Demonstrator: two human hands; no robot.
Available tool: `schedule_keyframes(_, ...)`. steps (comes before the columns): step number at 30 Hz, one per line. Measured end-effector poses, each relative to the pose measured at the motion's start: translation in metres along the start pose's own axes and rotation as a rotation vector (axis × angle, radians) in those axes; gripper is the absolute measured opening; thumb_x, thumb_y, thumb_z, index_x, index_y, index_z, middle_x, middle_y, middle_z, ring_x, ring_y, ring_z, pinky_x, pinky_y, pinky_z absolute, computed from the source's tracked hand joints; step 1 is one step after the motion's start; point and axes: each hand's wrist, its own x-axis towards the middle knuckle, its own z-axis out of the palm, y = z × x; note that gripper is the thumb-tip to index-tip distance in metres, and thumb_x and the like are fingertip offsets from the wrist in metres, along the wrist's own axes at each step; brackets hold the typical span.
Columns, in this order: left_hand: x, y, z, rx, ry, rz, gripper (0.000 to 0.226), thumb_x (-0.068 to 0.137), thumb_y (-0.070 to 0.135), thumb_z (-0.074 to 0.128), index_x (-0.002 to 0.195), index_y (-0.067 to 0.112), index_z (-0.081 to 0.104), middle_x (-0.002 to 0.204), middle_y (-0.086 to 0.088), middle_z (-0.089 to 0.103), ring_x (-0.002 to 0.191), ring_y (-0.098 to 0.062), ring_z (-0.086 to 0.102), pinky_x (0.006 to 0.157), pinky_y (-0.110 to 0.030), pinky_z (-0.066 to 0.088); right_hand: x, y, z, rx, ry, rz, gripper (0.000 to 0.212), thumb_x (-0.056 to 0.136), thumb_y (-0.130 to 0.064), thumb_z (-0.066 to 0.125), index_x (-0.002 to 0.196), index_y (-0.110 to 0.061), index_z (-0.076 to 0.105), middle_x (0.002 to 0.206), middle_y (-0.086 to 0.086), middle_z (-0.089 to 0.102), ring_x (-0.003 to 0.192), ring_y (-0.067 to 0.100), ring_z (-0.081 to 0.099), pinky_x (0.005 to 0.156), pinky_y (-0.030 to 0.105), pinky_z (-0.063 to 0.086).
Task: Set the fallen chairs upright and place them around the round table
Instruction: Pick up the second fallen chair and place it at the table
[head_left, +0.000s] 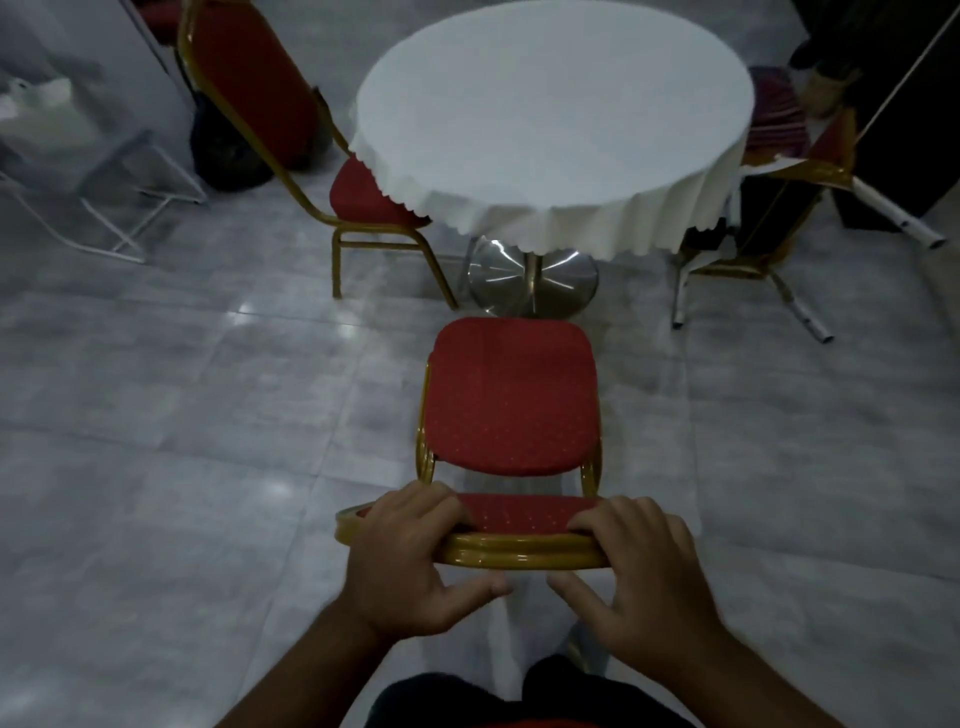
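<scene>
Here I have both hands, left hand (400, 558) and right hand (641, 564), each grip clamped on the top rail of the upright chair (511, 400), which faces the round tabletop (553, 119) just short of its base, presumably to push it in squarely.

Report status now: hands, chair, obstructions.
Left hand and right hand gripping chair backrest top. Chair upright, facing round table. Floor between them bare.

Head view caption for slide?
Both hands hold upright red-cushioned gold-framed chair facing white-clothed round table.
</scene>
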Motion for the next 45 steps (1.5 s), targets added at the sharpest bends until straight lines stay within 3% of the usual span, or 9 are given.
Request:
schedule_keyframes(4,0.035,-0.004,0.011,0.059,0.009,-0.019,0.060,0.089,0.076,0.039,0.082,0.021,0.063,0.080,0.011,0.056,0.072,-0.011,0.050,0.067,-0.038,0.041,0.034,0.006,-0.005,-0.023,0.042,0.122,0.036,0.084,-0.075,0.044,0.087,-0.039,0.049,0.086,-0.020,0.046,0.086,0.008,0.044,0.076,0.039,0.037)
schedule_keyframes(8,0.070,-0.020,0.016,0.108,0.062,-0.021,0.043,0.088,0.061,0.048,0.074,0.020,0.052,0.073,0.011,0.046,0.068,-0.010,0.040,0.061,-0.035,0.035,0.072,0.011,-0.008,-0.080,-0.011,0.179,0.039,0.084,-0.075,0.037,0.082,-0.036,0.042,0.084,-0.016,0.045,0.085,0.012,0.043,0.077,0.039,0.039)
schedule_keyframes(12,0.111,-0.044,0.011,0.106,0.041,-0.044,0.036,0.086,0.056,0.050,0.076,0.022,0.052,0.073,0.010,0.047,0.068,-0.013,0.043,0.063,-0.038,0.038,0.118,0.009,-0.005,-0.133,-0.011,0.187,0.041,0.085,-0.073,0.028,0.085,-0.034,0.042,0.087,-0.013,0.047,0.088,0.014,0.045,0.077,0.041,0.042)
schedule_keyframes(17,0.142,-0.052,0.009,0.177,-0.004,-0.091,0.034,0.086,0.056,0.046,0.087,0.025,0.060,0.085,0.010,0.056,0.082,-0.016,0.051,0.072,-0.038,0.038,0.149,0.014,0.006,-0.178,0.107,0.176,0.042,0.091,-0.066,0.031,0.082,-0.028,0.048,0.081,-0.009,0.049,0.082,0.018,0.048,0.072,0.040,0.043)
schedule_keyframes(20,0.144,-0.053,0.014,0.157,0.034,-0.093,0.028,0.083,0.053,0.051,0.082,0.026,0.060,0.082,0.010,0.055,0.079,-0.016,0.050,0.066,-0.037,0.041,0.151,0.016,0.013,-0.138,0.231,0.177,0.038,0.088,-0.061,0.041,0.077,-0.026,0.053,0.075,-0.009,0.051,0.074,0.017,0.048,0.065,0.037,0.039)
schedule_keyframes(23,0.148,-0.060,0.021,0.163,0.132,-0.058,0.031,0.079,0.052,0.053,0.072,0.022,0.057,0.073,0.007,0.053,0.069,-0.018,0.048,0.057,-0.031,0.032,0.156,0.018,0.019,-0.128,0.296,0.196,0.037,0.083,-0.061,0.045,0.071,-0.027,0.051,0.071,-0.010,0.048,0.068,0.016,0.044,0.061,0.033,0.034)
schedule_keyframes(26,0.155,-0.067,0.027,0.167,0.219,-0.028,0.034,0.078,0.052,0.054,0.069,0.020,0.055,0.068,0.004,0.052,0.065,-0.019,0.046,0.058,-0.030,0.024,0.166,0.023,0.021,-0.128,0.321,0.201,0.039,0.083,-0.065,0.042,0.070,-0.028,0.047,0.069,-0.011,0.045,0.067,0.015,0.041,0.061,0.033,0.034)
schedule_keyframes(45,0.217,-0.103,0.036,0.220,0.235,-0.074,0.047,0.083,0.062,0.042,0.069,0.018,0.050,0.068,0.000,0.051,0.063,-0.024,0.046,0.057,-0.038,0.032,0.230,0.040,0.023,-0.154,0.384,0.222,0.049,0.088,-0.069,0.031,0.070,-0.026,0.045,0.070,-0.008,0.041,0.067,0.017,0.039,0.061,0.032,0.028)
